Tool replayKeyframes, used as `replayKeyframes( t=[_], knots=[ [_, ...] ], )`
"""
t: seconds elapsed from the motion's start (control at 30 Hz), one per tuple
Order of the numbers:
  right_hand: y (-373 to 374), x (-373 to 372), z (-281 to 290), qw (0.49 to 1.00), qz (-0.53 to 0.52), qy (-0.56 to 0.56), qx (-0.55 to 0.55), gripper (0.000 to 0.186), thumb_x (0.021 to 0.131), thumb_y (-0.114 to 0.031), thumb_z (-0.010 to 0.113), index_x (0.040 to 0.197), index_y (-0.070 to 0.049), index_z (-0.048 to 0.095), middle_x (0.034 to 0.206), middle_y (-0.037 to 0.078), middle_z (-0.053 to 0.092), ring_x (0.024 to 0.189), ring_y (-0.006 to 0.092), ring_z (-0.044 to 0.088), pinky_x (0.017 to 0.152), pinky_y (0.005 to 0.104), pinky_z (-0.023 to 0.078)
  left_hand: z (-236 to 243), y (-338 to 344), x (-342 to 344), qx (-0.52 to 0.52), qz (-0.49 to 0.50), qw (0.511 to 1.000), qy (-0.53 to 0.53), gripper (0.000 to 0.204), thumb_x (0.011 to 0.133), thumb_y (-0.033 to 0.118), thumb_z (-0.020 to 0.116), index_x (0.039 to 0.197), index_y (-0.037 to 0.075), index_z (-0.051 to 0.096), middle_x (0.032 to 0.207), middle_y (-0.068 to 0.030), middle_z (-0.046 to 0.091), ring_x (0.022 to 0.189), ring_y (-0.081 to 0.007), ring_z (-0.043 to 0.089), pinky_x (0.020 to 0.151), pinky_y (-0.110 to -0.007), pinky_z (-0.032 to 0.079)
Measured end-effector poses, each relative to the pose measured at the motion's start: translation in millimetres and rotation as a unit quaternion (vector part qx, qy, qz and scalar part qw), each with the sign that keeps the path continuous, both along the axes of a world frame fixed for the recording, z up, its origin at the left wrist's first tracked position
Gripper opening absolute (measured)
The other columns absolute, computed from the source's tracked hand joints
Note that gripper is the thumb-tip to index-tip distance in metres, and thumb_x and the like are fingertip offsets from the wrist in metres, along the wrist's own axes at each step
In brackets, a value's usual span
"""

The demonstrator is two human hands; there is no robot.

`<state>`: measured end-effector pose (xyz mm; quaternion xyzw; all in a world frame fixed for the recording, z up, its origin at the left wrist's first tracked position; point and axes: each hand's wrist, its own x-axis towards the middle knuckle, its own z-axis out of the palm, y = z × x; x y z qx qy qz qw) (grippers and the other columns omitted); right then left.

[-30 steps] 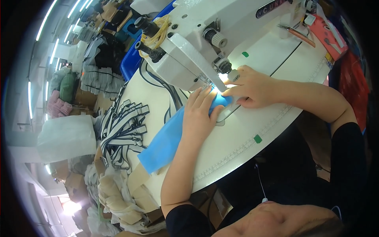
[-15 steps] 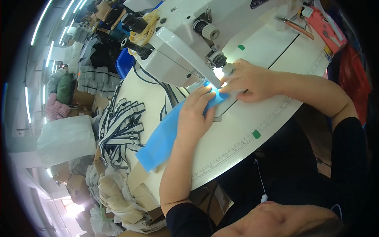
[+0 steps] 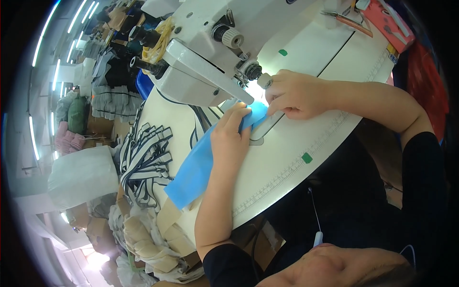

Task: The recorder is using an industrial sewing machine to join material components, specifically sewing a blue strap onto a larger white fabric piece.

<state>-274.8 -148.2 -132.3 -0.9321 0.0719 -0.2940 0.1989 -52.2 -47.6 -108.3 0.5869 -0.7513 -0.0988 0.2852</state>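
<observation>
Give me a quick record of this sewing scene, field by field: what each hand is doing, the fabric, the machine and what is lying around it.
Left hand: left hand lies flat on the blue fabric, fingers toward the needle area.
Right hand: right hand pinches the fabric's far end under the machine head.
Fabric: a blue strip, trailing toward the table's near-left edge.
Machine: white sewing machine, its lamp lit at the needle.
Surface: white table with green markers.
Nearby: striped black-and-white straps left of the fabric; scissors at the far side.

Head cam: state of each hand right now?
Left hand: open, lying flat on the blue fabric, pressing it to the sewing table.
Right hand: fingers curled, pinching the fabric's end by the sewing machine needle.
</observation>
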Motion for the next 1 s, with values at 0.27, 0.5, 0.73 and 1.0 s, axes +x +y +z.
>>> replayKeyframes(
  t=[0.27,0.5,0.73,1.0],
  knots=[
    [5,1,-2,0.994,-0.056,0.062,-0.074,0.031,0.072,-0.002,0.067,0.098,-0.018,0.072,0.097,-0.001,0.058,0.094,0.0218,0.053,0.086,0.0382,0.040,2,0,1,0.022,0.007,0.999,0.041,0.026,0.079,-0.005,0.064,0.103,0.003,0.067,0.115,-0.0105,0.069,0.107,-0.0285,0.066,0.090,-0.035,0.052],
    [-2,0,-4,1.000,-0.013,0.009,-0.010,0.032,0.072,0.002,0.062,0.094,-0.017,0.073,0.098,-0.002,0.059,0.093,0.0220,0.052,0.087,0.0376,0.039,-3,1,5,-0.012,-0.032,0.999,0.017,0.031,0.076,-0.006,0.065,0.105,0.005,0.069,0.116,-0.0102,0.069,0.109,-0.0290,0.065,0.093,-0.036,0.051],
    [-3,-2,-1,1.000,-0.017,0.018,0.015,0.031,0.076,0.003,0.057,0.094,-0.015,0.074,0.096,0.000,0.059,0.096,0.0196,0.054,0.090,0.0365,0.041,-5,0,4,-0.054,-0.063,0.996,-0.029,0.030,0.073,-0.003,0.068,0.101,0.006,0.070,0.113,-0.0097,0.067,0.113,-0.0309,0.062,0.094,-0.039,0.051],
    [-3,1,-8,0.999,-0.027,0.021,-0.016,0.032,0.074,0.002,0.062,0.099,-0.015,0.070,0.100,0.000,0.060,0.094,0.0226,0.051,0.089,0.0382,0.040,-7,0,2,-0.024,-0.025,0.999,0.021,0.028,0.077,-0.007,0.063,0.102,0.004,0.071,0.112,-0.0093,0.070,0.113,-0.0282,0.064,0.094,-0.037,0.051]
  ],
)
